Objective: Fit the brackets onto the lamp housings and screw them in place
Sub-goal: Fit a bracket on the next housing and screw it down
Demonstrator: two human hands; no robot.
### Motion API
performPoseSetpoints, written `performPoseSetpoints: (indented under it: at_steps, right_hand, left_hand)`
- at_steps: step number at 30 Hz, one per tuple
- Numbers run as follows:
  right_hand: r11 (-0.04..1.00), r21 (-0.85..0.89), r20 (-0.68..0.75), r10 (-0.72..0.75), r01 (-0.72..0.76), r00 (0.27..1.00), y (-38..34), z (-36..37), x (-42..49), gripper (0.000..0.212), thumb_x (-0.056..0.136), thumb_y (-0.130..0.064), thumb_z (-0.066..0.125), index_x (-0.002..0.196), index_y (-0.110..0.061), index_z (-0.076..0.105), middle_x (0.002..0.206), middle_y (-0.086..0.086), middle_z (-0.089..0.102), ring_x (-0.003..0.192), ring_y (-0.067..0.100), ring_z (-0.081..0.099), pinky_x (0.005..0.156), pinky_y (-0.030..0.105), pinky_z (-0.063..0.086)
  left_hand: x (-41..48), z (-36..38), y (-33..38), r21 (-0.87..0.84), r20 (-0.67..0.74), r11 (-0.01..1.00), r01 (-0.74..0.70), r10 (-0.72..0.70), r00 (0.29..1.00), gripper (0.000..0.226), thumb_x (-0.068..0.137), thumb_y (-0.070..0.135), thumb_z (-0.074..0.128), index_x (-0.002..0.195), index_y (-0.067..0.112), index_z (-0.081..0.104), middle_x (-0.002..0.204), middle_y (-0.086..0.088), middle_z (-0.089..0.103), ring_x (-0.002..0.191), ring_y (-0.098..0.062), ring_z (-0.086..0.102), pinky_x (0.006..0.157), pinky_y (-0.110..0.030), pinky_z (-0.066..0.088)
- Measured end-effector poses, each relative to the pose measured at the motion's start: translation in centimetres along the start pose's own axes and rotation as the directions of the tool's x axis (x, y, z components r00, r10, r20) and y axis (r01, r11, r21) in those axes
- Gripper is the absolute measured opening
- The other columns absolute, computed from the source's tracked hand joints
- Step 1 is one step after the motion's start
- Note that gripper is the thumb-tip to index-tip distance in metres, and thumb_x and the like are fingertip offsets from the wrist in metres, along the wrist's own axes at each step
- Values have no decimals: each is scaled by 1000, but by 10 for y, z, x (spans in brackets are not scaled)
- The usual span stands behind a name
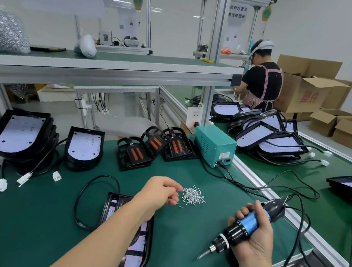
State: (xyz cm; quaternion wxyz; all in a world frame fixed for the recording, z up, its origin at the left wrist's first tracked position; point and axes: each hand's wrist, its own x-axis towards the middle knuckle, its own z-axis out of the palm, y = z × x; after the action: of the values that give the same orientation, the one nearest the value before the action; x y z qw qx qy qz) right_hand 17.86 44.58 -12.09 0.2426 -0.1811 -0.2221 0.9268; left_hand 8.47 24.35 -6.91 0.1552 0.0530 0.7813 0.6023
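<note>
A lamp housing (141, 250) lies on the green mat under my left forearm, a black bracket frame on it. My left hand (160, 190) reaches over it to a small pile of silver screws (193, 196), fingers curled at the pile's left edge; whether they pinch a screw is hidden. My right hand (252, 230) grips a blue and black electric screwdriver (240, 228), tip pointing down-left above the mat. Black brackets with orange strips (156, 151) stand at the back of the mat. More housings (84, 147) are stacked at the left.
A teal power supply box (214, 145) stands behind the screws, its cables running along the aluminium rail at right. Another stack of housings (270, 133) lies on the neighbouring bench. A person works at the far end, beside cardboard boxes (300, 92).
</note>
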Motion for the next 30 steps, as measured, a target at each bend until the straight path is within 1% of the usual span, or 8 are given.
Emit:
performPoseSetpoints:
  at_steps: [4,8,10,12,15,24,27,30]
  right_hand:
    - [999,43,-3,-28,28,1000,-4,40,-12,20,89,-30,69,78,-19,58,68,-6,54,53,7,52,64,23,36]
    - [996,57,64,-76,72,995,-5,90,-34,18,88,-28,73,76,-21,60,67,-6,58,55,8,55,64,23,40]
    - [993,75,107,-104,96,989,-2,111,-47,17,87,-24,75,79,-20,60,68,-5,58,54,8,55,57,20,44]
    - [988,91,127,-134,123,983,4,127,-57,17,88,-19,73,80,-18,58,66,-4,57,52,8,54,51,18,46]
    - [980,83,146,-190,179,971,15,145,-68,18,92,-13,69,81,-17,55,61,-3,56,49,8,54,49,18,46]
    - [972,-26,195,-224,233,955,31,152,-78,16,92,-16,71,90,-16,54,64,-3,55,56,11,52,52,20,46]
    - [972,-53,192,-216,230,957,33,151,-78,18,91,-18,71,94,-17,53,65,-3,55,57,12,52,52,19,45]
    - [966,-76,200,-227,246,953,36,150,-80,18,91,-19,72,93,-18,54,65,-4,55,58,12,53,53,20,46]
  left_hand:
    - [-46,-18,-3,-305,74,952,10,14,997,24,98,-10,48,88,-2,67,68,-5,67,57,-5,63,56,-14,51]
    - [-91,-27,-16,-648,78,757,89,-51,996,10,88,-3,63,87,-3,73,77,-12,71,65,-13,69,58,-16,56]
    - [-104,-30,-21,-724,77,680,114,-84,993,12,76,4,69,83,2,79,78,-10,71,66,-12,67,58,-16,56]
    - [-111,-32,-23,-779,75,612,133,-119,990,15,73,3,70,83,4,81,76,-7,69,64,-10,65,57,-15,55]
    - [-118,-36,-21,-824,91,545,152,-138,986,16,73,-3,68,81,1,80,79,-13,71,64,-13,68,56,-17,56]
    - [-130,-46,-22,-863,94,484,143,-125,988,16,70,-8,67,79,-2,79,84,-20,71,67,-19,70,57,-20,58]
    - [-131,-46,-24,-859,60,499,113,-121,991,16,69,-8,69,80,-3,79,84,-21,71,68,-20,71,58,-20,58]
    - [-132,-44,-26,-809,-55,587,20,-109,993,14,77,-11,67,81,-4,77,86,-22,72,71,-21,71,61,-20,58]
